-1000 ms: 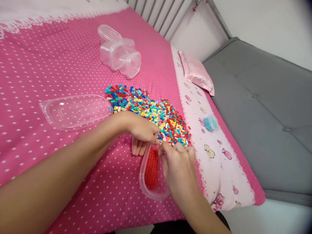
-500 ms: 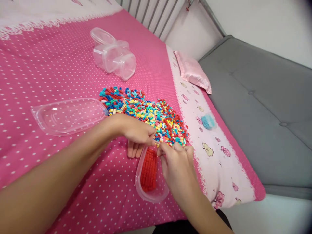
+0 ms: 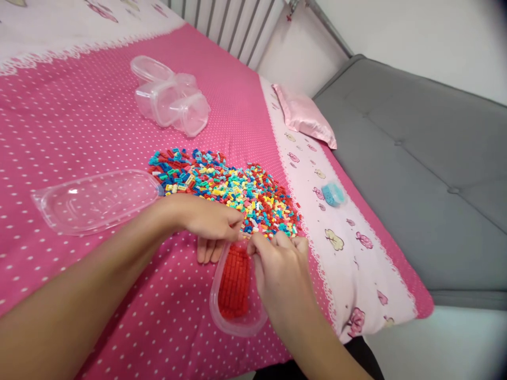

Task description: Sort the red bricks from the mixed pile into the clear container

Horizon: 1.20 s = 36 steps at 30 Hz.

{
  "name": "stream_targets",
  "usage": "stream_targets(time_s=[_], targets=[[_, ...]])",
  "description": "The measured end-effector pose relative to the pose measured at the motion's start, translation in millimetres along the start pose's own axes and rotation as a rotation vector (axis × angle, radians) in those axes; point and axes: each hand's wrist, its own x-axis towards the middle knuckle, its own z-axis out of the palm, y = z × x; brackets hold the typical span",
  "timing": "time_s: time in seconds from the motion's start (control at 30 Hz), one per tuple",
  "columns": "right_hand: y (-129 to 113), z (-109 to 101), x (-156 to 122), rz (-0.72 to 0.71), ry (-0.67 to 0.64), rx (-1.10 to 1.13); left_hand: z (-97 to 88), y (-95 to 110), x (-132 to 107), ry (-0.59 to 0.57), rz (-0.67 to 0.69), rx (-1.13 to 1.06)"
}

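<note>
A heap of small bricks in red, blue, yellow and teal (image 3: 229,187) lies on the pink dotted bedspread (image 3: 79,121). Just in front of it stands a clear oval tub (image 3: 222,311) with rows of red bricks inside. My left hand (image 3: 214,224) rests at the near edge of the heap, thumb and forefinger pinched together over the tub's far end. My right hand (image 3: 283,269) lies over the tub's right side, its fingertips pinched and touching the left fingertips. Whatever the fingers hold is too small to see.
A clear lid (image 3: 91,200) lies to the left of the heap. Several empty clear tubs (image 3: 174,100) are stacked farther back. A small tub of light blue bricks (image 3: 332,194) sits on the bedspread's pale border. A pink pillow (image 3: 303,116) and a grey sofa (image 3: 428,184) are to the right.
Both hands stay pinched together above the tub's far end. The view has shifted, so everything sits a little lower and further left in the picture.
</note>
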Motion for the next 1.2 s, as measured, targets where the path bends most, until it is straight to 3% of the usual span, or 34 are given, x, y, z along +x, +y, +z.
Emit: stream_targets(time_s=[0.37,0.63,1.2], targets=[[-2.7,11.6,11.1,-0.014,-0.056,-0.048,-1.2,-0.1,0.8,-0.004,-0.002,0.005],[-0.6,14.3,9.1,-0.031,0.006,-0.061,-0.9,1.6,0.7,-0.023,-0.011,-0.007],[4.1,19.9,11.9,0.013,0.017,0.096,0.7,-0.2,0.9,-0.013,0.007,0.003]])
